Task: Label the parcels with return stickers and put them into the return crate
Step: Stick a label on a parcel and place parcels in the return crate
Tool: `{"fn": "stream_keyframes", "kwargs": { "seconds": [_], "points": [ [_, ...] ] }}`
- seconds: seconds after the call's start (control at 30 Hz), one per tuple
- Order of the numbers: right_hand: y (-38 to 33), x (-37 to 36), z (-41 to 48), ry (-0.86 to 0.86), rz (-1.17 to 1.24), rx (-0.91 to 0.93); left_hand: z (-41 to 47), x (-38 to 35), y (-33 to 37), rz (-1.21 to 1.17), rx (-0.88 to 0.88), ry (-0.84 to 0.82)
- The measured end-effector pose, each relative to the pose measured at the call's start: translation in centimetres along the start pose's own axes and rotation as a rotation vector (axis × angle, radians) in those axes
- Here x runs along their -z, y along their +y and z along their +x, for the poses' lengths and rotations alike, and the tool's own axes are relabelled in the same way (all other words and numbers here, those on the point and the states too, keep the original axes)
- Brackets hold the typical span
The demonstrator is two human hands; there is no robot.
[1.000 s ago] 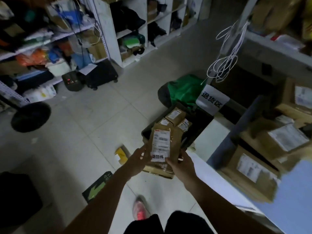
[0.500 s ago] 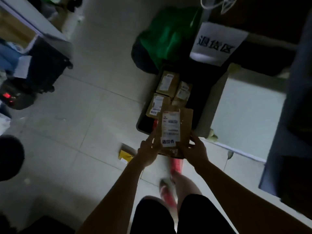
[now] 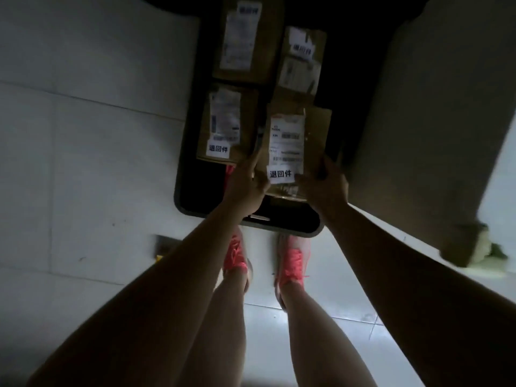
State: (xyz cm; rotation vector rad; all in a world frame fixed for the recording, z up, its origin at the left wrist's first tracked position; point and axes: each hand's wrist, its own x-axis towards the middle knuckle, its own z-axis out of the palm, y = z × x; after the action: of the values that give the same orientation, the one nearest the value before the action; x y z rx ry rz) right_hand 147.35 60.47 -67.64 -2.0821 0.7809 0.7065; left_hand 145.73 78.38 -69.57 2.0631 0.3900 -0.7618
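I hold a brown cardboard parcel [image 3: 315, 141] over the near right part of the black crate [image 3: 190, 191]. It bears a shipping label and a white return sticker [image 3: 280, 174] at its near end. My left hand [image 3: 245, 182] grips its left near corner and my right hand [image 3: 324, 182] grips its right near edge. Three other brown parcels lie in the crate, each with a return sticker: one at near left [image 3: 226, 124], one at far left [image 3: 245, 37], one at far right [image 3: 301, 60].
The crate stands on pale floor tiles right in front of my feet in pink shoes [image 3: 293, 261]. A large grey box or cabinet [image 3: 418, 121] rises close to its right side. A small dark and yellow item [image 3: 163, 245] lies on the floor at the left.
The view has tipped steeply downward and closer to the crate. Both hands have carried the parcel forward and down, so it now hangs over the crate's near right part.
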Motion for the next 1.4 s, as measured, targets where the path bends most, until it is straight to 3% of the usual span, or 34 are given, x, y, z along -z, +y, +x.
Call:
{"fn": "stream_keyframes", "kwargs": {
  "seconds": [0.2, 0.43, 0.6, 0.77, 1.0, 1.2, 1.4],
  "points": [
    [2.3, -4.4, 4.8, 0.025, -0.113, 0.0, 3.4, -2.1, -4.4, 0.102, -0.091, 0.103],
    [-1.6, -1.5, 1.6, 0.041, -0.32, 0.129, 2.1, 2.1, -0.1, 0.607, -0.181, 0.104],
    [-10.8, 4.9, -4.9, 0.031, -0.585, 0.272, -2.3, 10.4, 9.1, 0.823, -0.373, 0.232],
    [-20.2, 15.5, -14.1, 0.071, -0.816, 0.464, -10.8, 19.9, 21.9, 0.861, -0.357, 0.273],
    [-29.0, 30.5, -29.0, 0.208, -0.831, 0.498, -28.0, 27.8, 36.1, 0.964, -0.402, 0.331],
    [-30.8, 40.1, -42.6, 0.379, -0.756, 0.555, -40.1, 30.2, 46.0, 1.034, -0.489, 0.409],
    [-25.4, 47.5, -51.9, 0.492, -0.703, 0.497, -47.2, 26.9, 52.3, 1.098, -0.737, 0.464]
  ]
}}
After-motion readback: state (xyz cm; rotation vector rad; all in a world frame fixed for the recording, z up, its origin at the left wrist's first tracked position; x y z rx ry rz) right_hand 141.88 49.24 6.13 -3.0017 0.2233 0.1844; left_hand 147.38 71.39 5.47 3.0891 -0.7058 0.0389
